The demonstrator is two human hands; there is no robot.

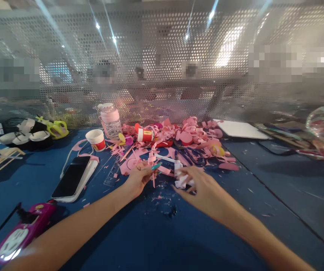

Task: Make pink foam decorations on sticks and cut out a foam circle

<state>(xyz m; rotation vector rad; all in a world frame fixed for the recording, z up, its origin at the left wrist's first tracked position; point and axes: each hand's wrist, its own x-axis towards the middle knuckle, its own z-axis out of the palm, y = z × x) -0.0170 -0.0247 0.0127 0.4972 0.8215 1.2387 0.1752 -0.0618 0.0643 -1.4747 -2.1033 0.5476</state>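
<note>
Near the front of the scrap pile, my left hand (pixel 137 180) is closed in a pinch on a pink paper strip (pixel 151 159). A small teal piece (pixel 156 166) shows at its fingertips; I cannot make out what it is. My right hand (pixel 203 188) reaches over a white folded piece (pixel 178 174), with thumb and fingers apart around it. Whether the fingers touch it is unclear. Behind both hands lies a heap of pink paper scraps (pixel 190 131). Dark-handled scissors (pixel 188 156) seem to lie partly under the scraps.
To the left are a phone (pixel 73 177), paper cups (pixel 95 139), a clear bottle (pixel 111 120) and a purple device (pixel 23 231). A red cup (pixel 145 134) lies within the heap. White sheets (pixel 242 130) rest back right. A perforated metal screen (pixel 162 49) stands behind the table.
</note>
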